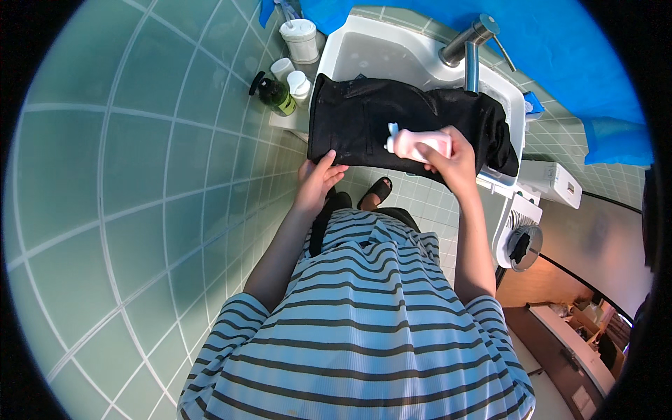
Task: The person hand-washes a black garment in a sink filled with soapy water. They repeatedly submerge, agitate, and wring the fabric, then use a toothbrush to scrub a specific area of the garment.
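Observation:
A black cloth garment point(399, 105), which looks wet, is spread across the front of a white sink point(326, 58) and hangs over its near edge. My left hand point(315, 181) pinches the near left edge of the cloth, thumb on top and fingers below. In my right hand point(455, 160) is a small pink plastic bottle point(415, 144) with a white neck. It lies on its side above the middle of the garment, its flip cap point(393, 129) raised and its mouth pointing left. Whether anything flows from it I cannot tell.
A metal faucet point(472, 47) reaches over the sink, which holds cloudy water point(373, 55). At the left stand a dark green pump bottle point(275, 97) and white containers point(300, 42). A green tiled wall point(152, 157) runs close on the left. Blue sheeting point(556, 58) hangs behind.

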Tool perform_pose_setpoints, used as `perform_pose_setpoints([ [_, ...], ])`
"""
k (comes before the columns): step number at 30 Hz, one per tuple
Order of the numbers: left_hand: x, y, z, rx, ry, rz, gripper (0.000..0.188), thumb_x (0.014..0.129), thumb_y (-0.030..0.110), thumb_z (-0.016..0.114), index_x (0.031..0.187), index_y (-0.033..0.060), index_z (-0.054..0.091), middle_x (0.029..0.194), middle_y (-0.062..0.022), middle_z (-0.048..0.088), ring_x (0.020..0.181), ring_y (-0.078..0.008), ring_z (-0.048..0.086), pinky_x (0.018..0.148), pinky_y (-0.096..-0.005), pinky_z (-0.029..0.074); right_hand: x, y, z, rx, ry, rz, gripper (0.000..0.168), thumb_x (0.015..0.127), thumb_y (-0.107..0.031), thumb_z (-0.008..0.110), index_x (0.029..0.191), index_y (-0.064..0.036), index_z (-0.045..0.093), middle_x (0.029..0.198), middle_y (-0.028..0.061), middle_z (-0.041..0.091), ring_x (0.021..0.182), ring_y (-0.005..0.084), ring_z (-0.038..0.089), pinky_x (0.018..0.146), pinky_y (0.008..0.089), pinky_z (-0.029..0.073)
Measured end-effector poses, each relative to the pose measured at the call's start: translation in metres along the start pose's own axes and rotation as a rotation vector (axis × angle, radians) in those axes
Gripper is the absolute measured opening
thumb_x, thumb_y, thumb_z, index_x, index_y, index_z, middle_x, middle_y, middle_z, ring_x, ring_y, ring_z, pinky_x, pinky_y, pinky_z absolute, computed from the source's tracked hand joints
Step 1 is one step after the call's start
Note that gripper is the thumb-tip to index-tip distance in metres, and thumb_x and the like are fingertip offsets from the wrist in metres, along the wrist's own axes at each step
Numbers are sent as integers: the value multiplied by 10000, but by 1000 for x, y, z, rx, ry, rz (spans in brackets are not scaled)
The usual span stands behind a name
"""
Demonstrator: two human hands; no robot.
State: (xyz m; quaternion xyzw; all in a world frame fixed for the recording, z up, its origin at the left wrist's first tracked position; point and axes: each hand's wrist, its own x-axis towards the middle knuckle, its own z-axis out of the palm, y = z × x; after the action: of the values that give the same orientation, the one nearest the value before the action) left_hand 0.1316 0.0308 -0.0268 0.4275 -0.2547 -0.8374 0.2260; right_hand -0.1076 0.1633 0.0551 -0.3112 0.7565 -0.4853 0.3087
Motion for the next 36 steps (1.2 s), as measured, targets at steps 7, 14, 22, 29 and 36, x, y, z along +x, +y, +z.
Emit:
perform_pose_setpoints([
  [7, 7, -11, -3, -95, 94, -6, 335, 908, 275, 652, 1126, 68, 505, 1037, -79, 628, 977, -207, 642, 859, -355, 525, -45, 43, -35, 1259, 396, 260, 450, 918, -378, 516, 1105, 28, 558, 832, 91, 582, 663, 157, 507, 552, 241, 414],
  [14, 17, 14, -6, 211, 146, 29, 630, 901, 466, 618, 1349, 67, 425, 1290, -118, 555, 1184, -222, 542, 984, -404, 441, -77, 79, -73, 1494, 474, -229, 464, 876, -230, 646, 1282, -64, 494, 1166, 87, 596, 973, 233, 561, 854, 374, 442],
  [22, 38, 48, 9, 773, 179, 148, 702, 925, 462, 575, 1352, -75, 425, 1286, -161, 552, 1162, -252, 544, 1000, -347, 406, -91, 159, -183, 644, 968, 45, 455, 814, 10, 709, 1230, -5, 526, 1166, 127, 607, 1029, 212, 609, 914, 346, 496],
  [29, 62, 47, 0, 854, 197, 199, 568, 974, 418, 518, 1255, -75, 524, 1176, -138, 610, 1056, -222, 572, 942, -323, 424, -49, 269, -225, 268, 1171, 171, 392, 731, -5, 752, 1093, -20, 602, 1032, 75, 658, 927, 159, 627, 831, 294, 495],
  [36, 66, 46, -7, 915, 328, 216, 527, 961, 419, 545, 1123, -79, 596, 977, -125, 668, 838, -209, 643, 771, -309, 507, 4, 278, -216, 53, 1124, 238, 417, 656, -106, 831, 1015, -34, 630, 950, 53, 684, 848, 144, 646, 777, 305, 519],
])
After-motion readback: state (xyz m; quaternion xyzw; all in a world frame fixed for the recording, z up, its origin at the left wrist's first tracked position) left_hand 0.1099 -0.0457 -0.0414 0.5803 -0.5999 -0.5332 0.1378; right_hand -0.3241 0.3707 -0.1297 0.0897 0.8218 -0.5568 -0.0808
